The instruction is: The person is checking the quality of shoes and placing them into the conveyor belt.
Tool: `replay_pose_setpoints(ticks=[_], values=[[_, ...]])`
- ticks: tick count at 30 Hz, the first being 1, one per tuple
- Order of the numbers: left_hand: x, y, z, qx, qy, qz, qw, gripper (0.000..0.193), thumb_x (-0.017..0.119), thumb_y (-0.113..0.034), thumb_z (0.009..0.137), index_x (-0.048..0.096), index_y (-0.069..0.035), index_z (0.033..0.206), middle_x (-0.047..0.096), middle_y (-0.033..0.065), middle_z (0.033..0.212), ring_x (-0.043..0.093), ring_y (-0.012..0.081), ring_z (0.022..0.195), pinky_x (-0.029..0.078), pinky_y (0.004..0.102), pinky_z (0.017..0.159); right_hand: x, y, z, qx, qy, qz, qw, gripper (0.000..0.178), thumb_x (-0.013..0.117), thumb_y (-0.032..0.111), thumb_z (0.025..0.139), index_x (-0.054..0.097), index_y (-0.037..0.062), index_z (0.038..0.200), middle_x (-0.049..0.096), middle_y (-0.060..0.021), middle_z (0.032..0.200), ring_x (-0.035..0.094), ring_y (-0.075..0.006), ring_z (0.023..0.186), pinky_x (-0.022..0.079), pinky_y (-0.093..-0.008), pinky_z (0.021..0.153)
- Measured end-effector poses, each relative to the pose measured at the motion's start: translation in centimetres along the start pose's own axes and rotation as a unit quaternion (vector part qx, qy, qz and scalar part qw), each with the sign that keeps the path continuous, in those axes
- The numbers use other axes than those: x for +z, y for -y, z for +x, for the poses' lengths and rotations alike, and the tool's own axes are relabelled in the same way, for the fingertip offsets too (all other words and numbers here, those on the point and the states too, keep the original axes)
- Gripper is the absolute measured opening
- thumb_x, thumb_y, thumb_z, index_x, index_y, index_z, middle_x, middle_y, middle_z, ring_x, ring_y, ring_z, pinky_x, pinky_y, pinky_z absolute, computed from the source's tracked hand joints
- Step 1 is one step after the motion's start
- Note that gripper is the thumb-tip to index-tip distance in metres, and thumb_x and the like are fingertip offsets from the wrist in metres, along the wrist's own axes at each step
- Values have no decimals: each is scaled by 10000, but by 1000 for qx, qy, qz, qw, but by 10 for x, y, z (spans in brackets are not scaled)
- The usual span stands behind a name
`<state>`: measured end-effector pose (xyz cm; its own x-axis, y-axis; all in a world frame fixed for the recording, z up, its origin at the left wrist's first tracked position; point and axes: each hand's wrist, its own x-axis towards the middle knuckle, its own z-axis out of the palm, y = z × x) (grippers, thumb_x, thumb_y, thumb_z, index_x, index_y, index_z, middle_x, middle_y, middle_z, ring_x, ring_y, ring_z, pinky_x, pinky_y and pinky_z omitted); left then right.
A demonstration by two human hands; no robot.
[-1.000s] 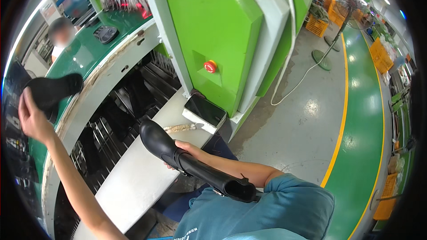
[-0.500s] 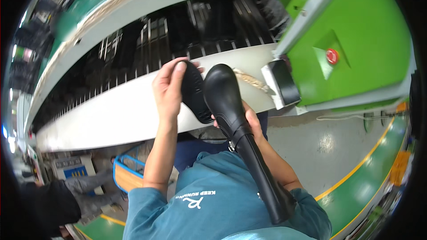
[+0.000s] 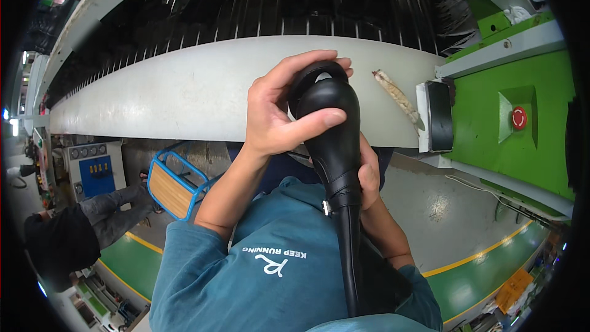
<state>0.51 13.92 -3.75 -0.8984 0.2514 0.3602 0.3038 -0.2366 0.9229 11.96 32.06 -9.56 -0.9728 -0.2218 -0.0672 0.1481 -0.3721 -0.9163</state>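
Observation:
A tall black boot [image 3: 337,147] with an ankle strap and small metal buckle lies toe-away, its shaft running back over my shirt. Against its toe sits a black sole [image 3: 299,89], with a pale gap showing between the two. My left hand [image 3: 273,107] wraps the sole's front end, fingers over the far side and thumb pressed on the boot's toe. Around the ankle, on the right side, my right hand [image 3: 369,175] grips the boot from beneath; most of its fingers are hidden.
A long white ledge [image 3: 184,89] borders a rack of metal rods [image 3: 270,0]. To the right are a tan rope piece [image 3: 396,95], a black-and-white box [image 3: 437,115] and a green panel with a red button [image 3: 519,118]. A blue-framed stool [image 3: 175,187] and another person [image 3: 67,237] are at left.
The sole, held apart beside the boot before, is now against its toe. My left thumb has moved onto the boot. My view has turned, and the boot points more straight ahead.

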Motion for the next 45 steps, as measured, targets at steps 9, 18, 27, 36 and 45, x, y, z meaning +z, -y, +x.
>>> replay_pose_setpoints(ticks=[9, 18, 27, 36, 45], values=[[0, -2, -5, 39, 12, 37, 998, 666, 891, -116, 863, 651, 114, 1440, 785, 308, 1306, 796, 405, 1221, 656, 489, 1067, 4, -6, 1, -21, 10, 27, 999, 1039, 611, 802, 978, 519, -106, 1475, 699, -129, 1144, 688, -155, 946, 550, -304, 823], [2, 1, -9, 46, 7, 31, 998, 614, 882, -90, 881, 661, 114, 1417, 790, 309, 1289, 801, 402, 1206, 663, 499, 1054, 0, -3, 2, 27, 24, -1, 999, 1284, 563, 939, 889, 409, -101, 1626, 672, -214, 1374, 735, -250, 1189, 610, -361, 1001], [7, -5, -14, 27, -20, 26, 999, 596, 863, -81, 897, 660, 113, 1423, 785, 313, 1305, 799, 403, 1216, 662, 492, 1057, 4, -7, 3, -17, 7, 29, 999, 1082, 618, 825, 947, 516, -105, 1489, 703, -143, 1198, 701, -173, 1007, 558, -315, 871], [3, -14, -18, 31, -5, 45, 999, 584, 835, -57, 899, 675, 112, 1435, 791, 305, 1297, 797, 385, 1226, 655, 470, 1066, 6, 5, 0, 26, 16, 30, 999, 1162, 615, 826, 919, 458, -120, 1576, 698, -155, 1252, 715, -182, 1055, 569, -316, 903], [6, -30, -22, 42, 4, 46, 998, 516, 814, -53, 914, 704, 104, 1393, 809, 279, 1245, 813, 350, 1164, 658, 447, 1037, 6, 18, -2, 12, 28, -7, 999, 1160, 590, 821, 932, 461, -131, 1582, 696, -164, 1262, 709, -181, 1070, 564, -316, 914]])
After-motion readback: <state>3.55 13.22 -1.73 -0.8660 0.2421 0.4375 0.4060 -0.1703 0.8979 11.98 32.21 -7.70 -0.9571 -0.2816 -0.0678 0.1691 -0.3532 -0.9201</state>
